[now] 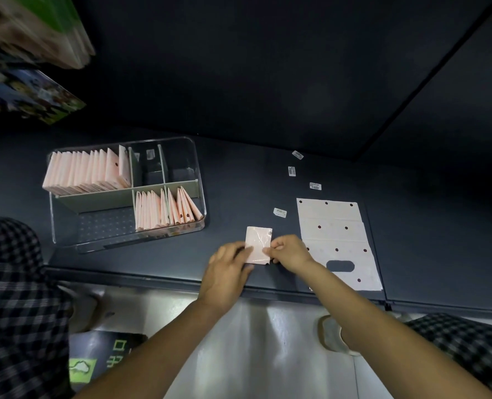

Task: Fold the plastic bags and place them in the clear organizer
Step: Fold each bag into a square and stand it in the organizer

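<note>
A small folded pink plastic bag (257,243) lies flat on the dark shelf near its front edge. My left hand (227,272) presses on the bag's lower left corner. My right hand (289,251) pinches its right edge. To the left stands the clear organizer (66,237), with several folded pink bags upright in its back left and front right compartments. A stack of flat unfolded pink bags with dark dots and a cut-out handle (336,243) lies to the right of my hands.
Three small white barcode labels (292,171) and another near the bags (279,212) lie on the shelf. Blurred packaged goods (34,33) hang at the top left. Checked cloth (14,298) shows at both lower sides, with a pale floor below.
</note>
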A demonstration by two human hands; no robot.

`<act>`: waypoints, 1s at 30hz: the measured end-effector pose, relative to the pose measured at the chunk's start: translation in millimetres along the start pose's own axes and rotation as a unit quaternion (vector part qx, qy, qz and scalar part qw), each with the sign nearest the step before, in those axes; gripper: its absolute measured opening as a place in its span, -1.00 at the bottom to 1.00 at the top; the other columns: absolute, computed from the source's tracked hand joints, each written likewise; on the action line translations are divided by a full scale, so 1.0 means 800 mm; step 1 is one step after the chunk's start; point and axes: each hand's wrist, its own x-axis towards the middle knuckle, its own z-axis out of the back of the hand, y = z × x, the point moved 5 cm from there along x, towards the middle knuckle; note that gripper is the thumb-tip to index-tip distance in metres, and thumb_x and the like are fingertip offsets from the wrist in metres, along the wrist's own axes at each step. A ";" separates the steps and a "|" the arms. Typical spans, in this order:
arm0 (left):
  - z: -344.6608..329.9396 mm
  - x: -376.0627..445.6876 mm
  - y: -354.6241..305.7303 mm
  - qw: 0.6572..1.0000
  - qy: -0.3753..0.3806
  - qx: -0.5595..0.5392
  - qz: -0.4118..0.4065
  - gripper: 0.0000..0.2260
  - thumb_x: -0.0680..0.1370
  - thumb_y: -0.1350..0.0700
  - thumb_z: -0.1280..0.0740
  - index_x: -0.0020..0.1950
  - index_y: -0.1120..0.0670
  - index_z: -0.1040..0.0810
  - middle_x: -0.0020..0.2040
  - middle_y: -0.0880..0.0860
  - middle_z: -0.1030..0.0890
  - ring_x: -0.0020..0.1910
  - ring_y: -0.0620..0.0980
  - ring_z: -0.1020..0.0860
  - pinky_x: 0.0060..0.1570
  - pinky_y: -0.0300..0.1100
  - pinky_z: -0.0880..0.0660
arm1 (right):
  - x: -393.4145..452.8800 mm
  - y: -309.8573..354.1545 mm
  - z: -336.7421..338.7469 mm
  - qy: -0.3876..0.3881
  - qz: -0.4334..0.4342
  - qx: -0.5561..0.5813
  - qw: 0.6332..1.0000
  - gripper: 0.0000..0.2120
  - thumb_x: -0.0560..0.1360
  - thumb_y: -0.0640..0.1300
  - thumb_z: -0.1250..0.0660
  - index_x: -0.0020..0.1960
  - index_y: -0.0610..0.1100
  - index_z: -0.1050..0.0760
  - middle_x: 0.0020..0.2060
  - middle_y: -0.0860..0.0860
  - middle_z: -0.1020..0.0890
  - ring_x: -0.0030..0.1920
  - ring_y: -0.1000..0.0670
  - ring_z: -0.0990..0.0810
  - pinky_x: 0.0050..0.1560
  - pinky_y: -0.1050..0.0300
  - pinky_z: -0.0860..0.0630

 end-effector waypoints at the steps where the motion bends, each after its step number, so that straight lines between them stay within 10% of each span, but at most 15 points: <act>1: -0.010 -0.004 -0.008 0.998 0.047 0.023 -0.042 -0.57 0.60 0.03 -0.24 0.45 0.10 -0.34 0.45 0.11 -0.34 0.43 0.11 -0.29 0.42 -0.06 -0.17 | 0.001 0.001 0.001 0.002 -0.003 -0.004 1.000 -0.73 0.47 -0.14 -0.40 -0.37 -0.05 -0.44 -0.47 0.03 -0.52 -0.41 0.08 -0.49 -0.36 0.34 -0.36; 5: -0.039 -0.018 -0.014 0.976 0.152 0.125 -0.097 -0.38 0.64 -0.14 -0.01 0.54 0.12 0.21 0.56 0.08 0.21 0.53 0.00 0.22 0.42 -0.17 0.40 | 0.006 0.001 0.002 0.003 -0.006 -0.006 1.000 -0.76 0.46 -0.12 -0.41 -0.34 -0.04 -0.44 -0.44 0.02 -0.57 -0.45 0.13 -0.52 -0.38 0.44 -0.38; 11: -0.046 -0.019 -0.013 0.962 0.186 0.172 -0.100 -0.33 0.60 -0.26 0.05 0.55 0.06 0.23 0.54 0.15 0.28 0.52 0.07 0.29 0.43 -0.06 0.40 | -0.002 0.014 0.016 -0.159 0.049 0.017 0.986 -0.91 0.48 -0.12 -0.37 -0.18 -0.09 -0.50 -0.31 0.05 -0.57 -0.24 0.04 -0.52 -0.12 0.18 -0.46; 18: -0.047 -0.018 -0.011 0.954 0.205 0.191 -0.105 -0.33 0.58 -0.30 0.05 0.54 -0.02 0.27 0.55 0.17 0.23 0.52 0.07 0.29 0.35 -0.04 0.50 | 0.003 0.042 -0.029 0.112 0.078 0.250 0.959 -0.79 0.57 -0.38 -0.17 0.16 -0.40 -0.48 -0.02 -0.21 -0.59 -0.12 0.02 -0.61 -0.02 0.31 -0.56; 30: -0.029 -0.014 0.005 0.931 0.232 0.243 -0.141 -0.38 0.57 -0.32 0.10 0.55 -0.11 0.18 0.55 0.13 0.24 0.53 0.07 0.27 0.39 0.07 0.42 | 0.035 0.051 -0.014 0.060 0.108 0.132 0.984 -0.79 0.51 -0.43 -0.22 0.09 -0.30 -0.55 0.05 -0.25 -0.62 -0.08 0.03 -0.60 -0.01 0.33 -0.50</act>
